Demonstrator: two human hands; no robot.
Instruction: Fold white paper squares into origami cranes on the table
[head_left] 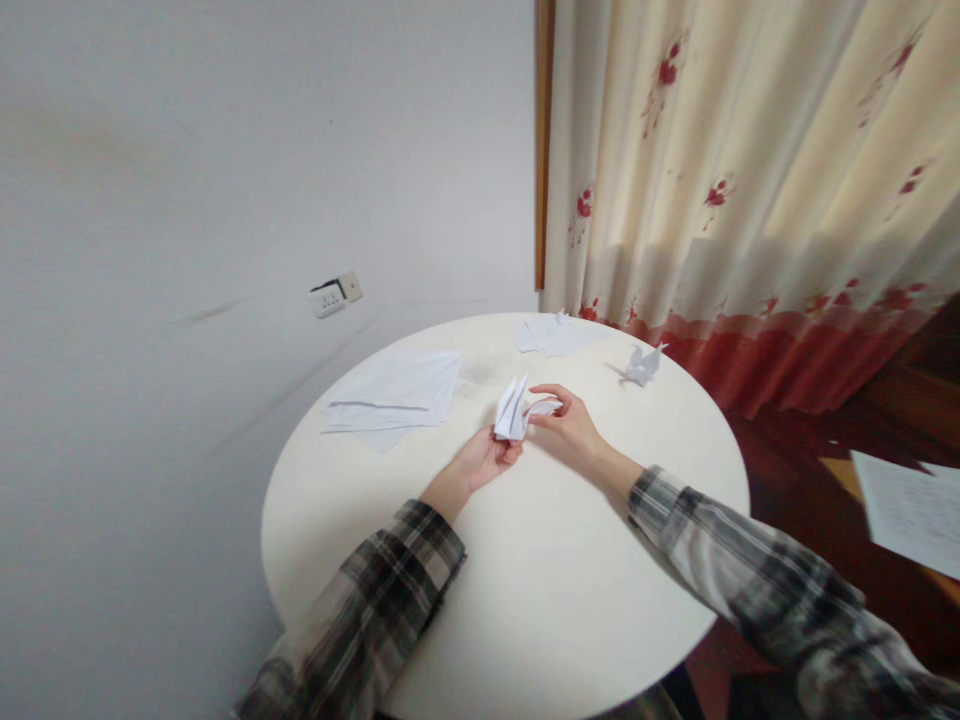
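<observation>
A small folded white paper figure point(513, 408) is held above the round white table point(525, 600) near its middle. My left hand point(484, 458) pinches the figure's lower end from below. My right hand point(571, 420) pinches a flap that sticks out to the right of it. Both arms wear plaid sleeves. A finished paper crane point(642, 365) stands on the table behind and to the right of my hands.
A stack of white sheets point(397, 400) lies at the table's left, and more sheets point(551, 335) lie at the far edge. A wall with a socket point(334, 294) is left, a flowered curtain point(750, 200) is right. Papers point(911, 510) lie at the right.
</observation>
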